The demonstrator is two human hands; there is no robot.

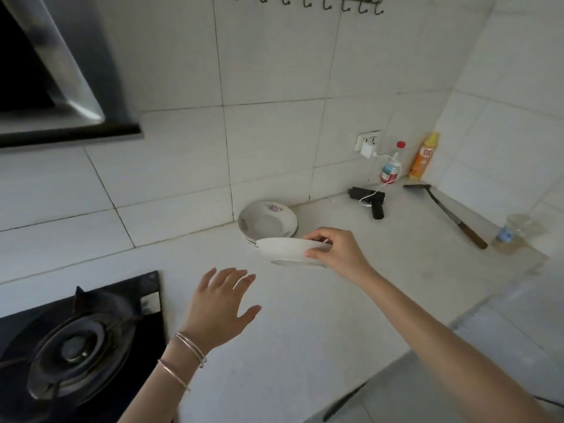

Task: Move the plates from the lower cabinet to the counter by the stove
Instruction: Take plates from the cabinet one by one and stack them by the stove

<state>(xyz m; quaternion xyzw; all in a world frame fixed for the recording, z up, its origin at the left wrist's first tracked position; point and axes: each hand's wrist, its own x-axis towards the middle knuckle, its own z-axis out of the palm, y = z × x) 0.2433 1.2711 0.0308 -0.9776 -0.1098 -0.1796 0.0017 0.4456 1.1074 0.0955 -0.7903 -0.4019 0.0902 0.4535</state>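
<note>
Nearest, beside the gas burner [76, 346], the left hand [218, 312] is held spread and empty over the white surface [305, 331]. Beyond the burner, a white plate [290, 250] is pinched by its rim in the right hand [338, 250], just before the stacked plates [267, 222] at the tiled wall [183, 178].

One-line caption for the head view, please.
Right hand carries a white plate toward the stacked plates on the counter beside the stove; left hand open.

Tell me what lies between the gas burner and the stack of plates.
Head view: only the open left hand above bare counter; nothing else between gas burner and stacked plates.
</note>
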